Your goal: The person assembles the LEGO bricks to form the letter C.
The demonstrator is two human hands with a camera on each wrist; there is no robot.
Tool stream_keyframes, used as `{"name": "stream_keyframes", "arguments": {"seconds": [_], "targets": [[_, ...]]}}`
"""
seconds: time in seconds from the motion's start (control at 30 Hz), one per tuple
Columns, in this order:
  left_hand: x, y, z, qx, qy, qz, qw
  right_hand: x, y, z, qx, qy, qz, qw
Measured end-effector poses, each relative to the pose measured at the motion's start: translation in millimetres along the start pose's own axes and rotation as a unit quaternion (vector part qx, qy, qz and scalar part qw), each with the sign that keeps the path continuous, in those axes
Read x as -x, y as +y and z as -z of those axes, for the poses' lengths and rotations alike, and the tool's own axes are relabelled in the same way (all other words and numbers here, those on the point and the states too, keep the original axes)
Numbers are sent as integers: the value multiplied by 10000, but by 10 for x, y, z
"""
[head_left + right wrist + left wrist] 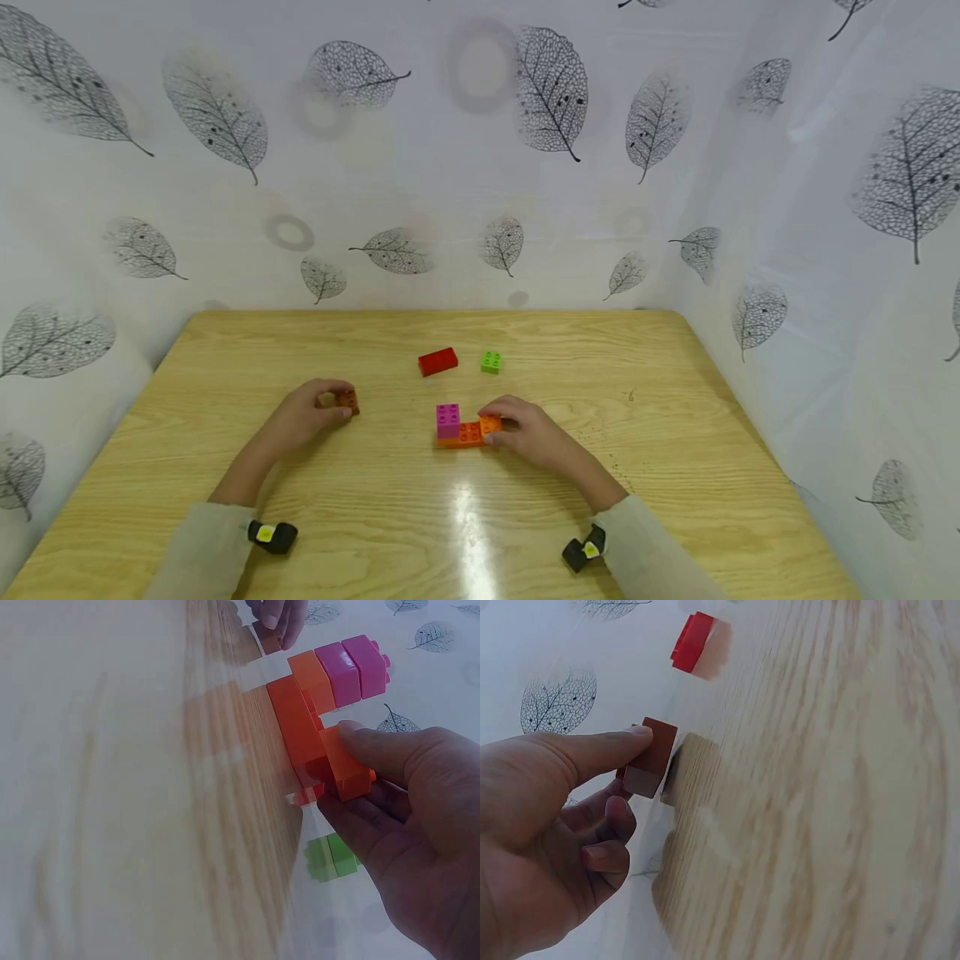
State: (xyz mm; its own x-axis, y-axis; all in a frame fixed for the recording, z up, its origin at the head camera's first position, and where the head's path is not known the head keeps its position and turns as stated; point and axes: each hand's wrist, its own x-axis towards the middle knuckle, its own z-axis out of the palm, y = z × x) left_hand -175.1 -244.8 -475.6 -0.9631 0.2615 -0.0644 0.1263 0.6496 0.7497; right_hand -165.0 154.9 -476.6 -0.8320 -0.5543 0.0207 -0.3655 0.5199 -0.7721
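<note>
Between the thumb and fingers of my left hand (303, 414) is a brown toy brick (651, 756), tilted and close over the table at left. With my right hand (534, 431) I pinch an orange brick (346, 761) at the right end of a long red-orange brick (291, 724). Its studs face up in the head view. At the long brick's other end stands a stack: an orange brick (311, 679) below and pink bricks (447, 419) on top. Bare studs of the long brick show between the two ends.
Behind the built piece lie a red brick (438, 362) and a small green brick (491, 362). The wooden table (360, 517) meets a leaf-patterned white sheet (450, 167) at the back and sides. Both wrists wear small black cameras.
</note>
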Motion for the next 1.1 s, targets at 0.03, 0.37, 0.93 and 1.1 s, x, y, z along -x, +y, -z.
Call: {"name": "stream_keyframes", "arguments": {"seconds": [0.03, 0.37, 0.93, 1.1], "targets": [[0, 10, -10, 27, 24, 19, 10000, 0, 0, 0, -7, -1, -6, 10000], [6, 142, -159, 536, -22, 97, 9985, -6, -6, -17, -35, -45, -207, 9998], [83, 755, -347, 430, 173, -609, 9971, -3, -6, -7, -101, -11, -161, 9998], [85, 940, -396, 549, 172, -877, 9945, -7, -11, -4, -102, -19, -150, 9998]]}}
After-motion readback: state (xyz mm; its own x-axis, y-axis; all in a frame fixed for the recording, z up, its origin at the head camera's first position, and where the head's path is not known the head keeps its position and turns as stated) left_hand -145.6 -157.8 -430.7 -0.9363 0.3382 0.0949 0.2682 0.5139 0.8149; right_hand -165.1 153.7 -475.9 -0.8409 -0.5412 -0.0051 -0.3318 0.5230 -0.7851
